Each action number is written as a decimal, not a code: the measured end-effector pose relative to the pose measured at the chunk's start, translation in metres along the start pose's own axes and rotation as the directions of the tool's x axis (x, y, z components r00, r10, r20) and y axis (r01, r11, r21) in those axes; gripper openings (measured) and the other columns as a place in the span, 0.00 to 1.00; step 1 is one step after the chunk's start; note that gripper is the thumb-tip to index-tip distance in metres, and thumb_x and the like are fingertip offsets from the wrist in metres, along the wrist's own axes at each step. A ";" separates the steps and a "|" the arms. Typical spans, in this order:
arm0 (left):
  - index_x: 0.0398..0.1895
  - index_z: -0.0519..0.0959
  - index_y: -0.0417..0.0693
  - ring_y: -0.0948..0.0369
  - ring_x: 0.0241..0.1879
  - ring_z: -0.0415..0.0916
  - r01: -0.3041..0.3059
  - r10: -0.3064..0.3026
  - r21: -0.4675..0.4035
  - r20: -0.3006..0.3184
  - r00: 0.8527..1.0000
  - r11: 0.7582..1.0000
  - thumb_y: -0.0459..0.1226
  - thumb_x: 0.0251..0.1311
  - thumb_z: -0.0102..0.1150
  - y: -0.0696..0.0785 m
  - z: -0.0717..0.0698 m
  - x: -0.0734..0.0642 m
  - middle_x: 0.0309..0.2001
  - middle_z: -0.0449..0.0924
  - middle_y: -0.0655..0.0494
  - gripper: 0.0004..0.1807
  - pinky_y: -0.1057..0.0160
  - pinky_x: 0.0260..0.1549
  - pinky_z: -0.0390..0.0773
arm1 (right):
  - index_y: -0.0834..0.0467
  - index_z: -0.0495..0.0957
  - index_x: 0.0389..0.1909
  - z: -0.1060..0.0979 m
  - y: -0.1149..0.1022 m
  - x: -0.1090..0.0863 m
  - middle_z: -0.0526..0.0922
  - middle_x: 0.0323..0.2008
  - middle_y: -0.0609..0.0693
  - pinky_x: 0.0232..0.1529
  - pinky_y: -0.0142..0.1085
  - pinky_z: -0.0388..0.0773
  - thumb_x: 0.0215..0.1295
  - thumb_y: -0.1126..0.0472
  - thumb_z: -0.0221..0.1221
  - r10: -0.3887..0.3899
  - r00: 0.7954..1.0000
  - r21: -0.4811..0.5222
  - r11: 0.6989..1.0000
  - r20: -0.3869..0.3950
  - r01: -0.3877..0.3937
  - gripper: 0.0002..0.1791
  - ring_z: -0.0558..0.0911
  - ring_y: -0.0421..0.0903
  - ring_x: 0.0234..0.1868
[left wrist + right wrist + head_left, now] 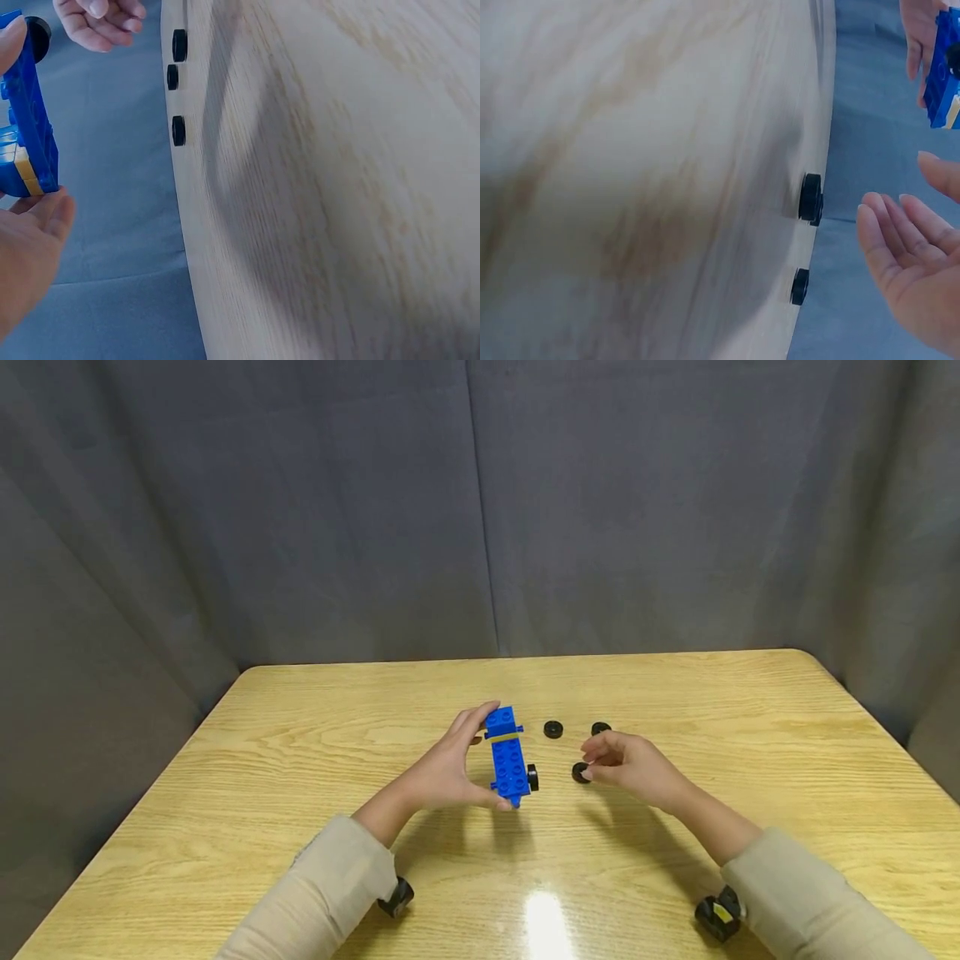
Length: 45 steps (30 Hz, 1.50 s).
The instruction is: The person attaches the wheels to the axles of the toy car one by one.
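From my remote seat I see the left hand holding the blue chassis by its ends above the table, thumb near, fingers far; I judge that grip leaves the side pegs free. One mounted wheel sits at the chassis's near right, turned away from that palm. The right hand is empty, fingers loosely bent, thumb apart; its wrist view shows a gap above the table. Around its fingertips lie the near wheel, just left, the far wheel, beyond, and the third wheel, beyond and left, presumably within easy reach.
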<state>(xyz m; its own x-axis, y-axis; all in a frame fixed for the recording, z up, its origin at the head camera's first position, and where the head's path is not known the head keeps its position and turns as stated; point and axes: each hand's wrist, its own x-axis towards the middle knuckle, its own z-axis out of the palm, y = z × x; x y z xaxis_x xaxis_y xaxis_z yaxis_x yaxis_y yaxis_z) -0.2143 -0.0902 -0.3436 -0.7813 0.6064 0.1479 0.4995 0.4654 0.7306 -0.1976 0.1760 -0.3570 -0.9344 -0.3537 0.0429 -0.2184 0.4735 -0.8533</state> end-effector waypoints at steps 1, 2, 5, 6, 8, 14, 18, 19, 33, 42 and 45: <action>0.65 0.39 0.66 0.55 0.59 0.51 0.002 -0.002 0.000 -0.002 1.000 1.000 0.48 0.29 0.72 0.000 0.000 0.000 0.63 0.44 0.59 0.61 0.52 0.52 0.58 | 0.71 0.68 0.46 0.000 0.001 0.001 0.73 0.39 0.60 0.37 0.36 0.73 0.56 0.66 0.56 0.001 1.000 -0.004 1.000 0.004 -0.001 0.19 0.74 0.50 0.39; 0.65 0.39 0.65 0.55 0.59 0.51 0.002 -0.002 -0.002 -0.002 1.000 1.000 0.47 0.29 0.72 0.000 0.000 -0.001 0.63 0.44 0.59 0.61 0.51 0.52 0.58 | 0.71 0.68 0.46 0.000 0.002 0.001 0.73 0.39 0.60 0.37 0.36 0.73 0.56 0.66 0.56 0.002 1.000 -0.010 1.000 0.004 -0.002 0.19 0.74 0.50 0.39; 0.65 0.39 0.64 0.54 0.59 0.52 -0.002 0.002 -0.002 -0.006 1.000 1.000 0.45 0.30 0.72 0.001 0.001 -0.002 0.63 0.44 0.58 0.61 0.51 0.52 0.58 | 0.71 0.68 0.46 -0.001 0.005 0.004 0.73 0.39 0.59 0.36 0.38 0.72 0.55 0.66 0.56 0.000 1.000 -0.045 0.999 0.008 0.001 0.18 0.74 0.50 0.38; 0.65 0.39 0.64 0.55 0.59 0.52 -0.004 0.004 0.002 -0.008 1.000 1.000 0.45 0.30 0.72 0.001 0.000 -0.002 0.63 0.44 0.58 0.61 0.52 0.52 0.58 | 0.71 0.68 0.46 -0.002 0.005 0.005 0.74 0.39 0.59 0.36 0.38 0.72 0.55 0.66 0.56 -0.003 1.000 -0.060 0.998 0.009 0.004 0.18 0.74 0.50 0.38; 0.65 0.39 0.65 0.56 0.59 0.52 -0.005 0.005 0.003 -0.011 1.000 1.000 0.46 0.30 0.72 0.001 0.000 -0.002 0.62 0.45 0.59 0.60 0.53 0.53 0.58 | 0.70 0.69 0.45 -0.002 0.007 0.007 0.74 0.39 0.59 0.36 0.39 0.72 0.54 0.66 0.57 -0.009 1.000 -0.084 0.996 0.009 0.010 0.18 0.74 0.51 0.38; 0.65 0.40 0.69 0.59 0.59 0.52 -0.024 0.024 -0.010 -0.022 0.999 1.000 0.50 0.29 0.71 -0.001 -0.001 -0.001 0.61 0.47 0.60 0.60 0.54 0.53 0.58 | 0.70 0.69 0.45 -0.002 0.012 0.013 0.74 0.39 0.60 0.38 0.40 0.71 0.53 0.67 0.58 0.020 0.999 -0.110 0.994 0.032 -0.016 0.19 0.74 0.52 0.40; 0.65 0.40 0.67 0.59 0.59 0.51 -0.023 0.023 -0.007 -0.021 1.000 1.000 0.48 0.30 0.71 -0.001 -0.001 -0.001 0.61 0.47 0.60 0.59 0.55 0.54 0.57 | 0.70 0.68 0.46 -0.003 0.015 0.015 0.73 0.39 0.59 0.38 0.40 0.71 0.52 0.66 0.59 0.045 0.997 -0.116 0.993 0.057 -0.038 0.20 0.73 0.52 0.40; 0.65 0.40 0.67 0.59 0.59 0.52 -0.018 0.018 -0.006 -0.019 1.000 1.000 0.47 0.31 0.72 0.000 -0.001 -0.002 0.61 0.47 0.60 0.59 0.55 0.54 0.57 | 0.70 0.68 0.46 -0.004 0.015 0.015 0.73 0.39 0.59 0.39 0.41 0.71 0.52 0.66 0.59 0.046 0.997 -0.122 0.992 0.064 -0.038 0.20 0.73 0.52 0.40; 0.66 0.42 0.47 0.53 0.58 0.52 -0.017 0.016 -0.038 -0.015 1.000 0.999 0.35 0.34 0.71 0.038 -0.011 -0.012 0.61 0.48 0.49 0.57 0.56 0.54 0.57 | 0.67 0.69 0.47 -0.002 0.017 0.026 0.73 0.41 0.58 0.40 0.43 0.70 0.50 0.65 0.61 0.099 0.988 -0.249 0.966 0.122 -0.066 0.22 0.72 0.55 0.43; 0.66 0.41 0.61 0.57 0.59 0.52 -0.008 0.008 -0.027 -0.033 0.999 1.000 0.42 0.32 0.72 0.012 -0.005 -0.006 0.62 0.47 0.56 0.59 0.54 0.54 0.57 | 0.69 0.71 0.44 0.002 0.020 0.031 0.75 0.36 0.55 0.38 0.42 0.71 0.46 0.68 0.63 0.058 0.989 -0.328 0.945 0.137 -0.010 0.22 0.74 0.51 0.38; 0.65 0.41 0.68 0.59 0.59 0.52 -0.022 0.020 -0.033 -0.042 0.999 0.999 0.46 0.31 0.72 0.001 -0.001 -0.003 0.62 0.47 0.60 0.59 0.53 0.53 0.58 | 0.69 0.73 0.43 0.003 0.020 0.032 0.75 0.34 0.54 0.36 0.41 0.71 0.45 0.69 0.63 0.027 0.989 -0.343 0.939 0.147 0.026 0.21 0.74 0.50 0.36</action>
<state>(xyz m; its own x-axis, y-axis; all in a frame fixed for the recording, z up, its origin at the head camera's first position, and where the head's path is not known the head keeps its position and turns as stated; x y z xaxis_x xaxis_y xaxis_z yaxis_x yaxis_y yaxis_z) -0.2119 -0.0923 -0.3421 -0.7859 0.5884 0.1903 0.5039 0.4308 0.7487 -0.2314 0.1719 -0.3743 -0.8884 -0.4556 -0.0567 -0.3254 0.7120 -0.6222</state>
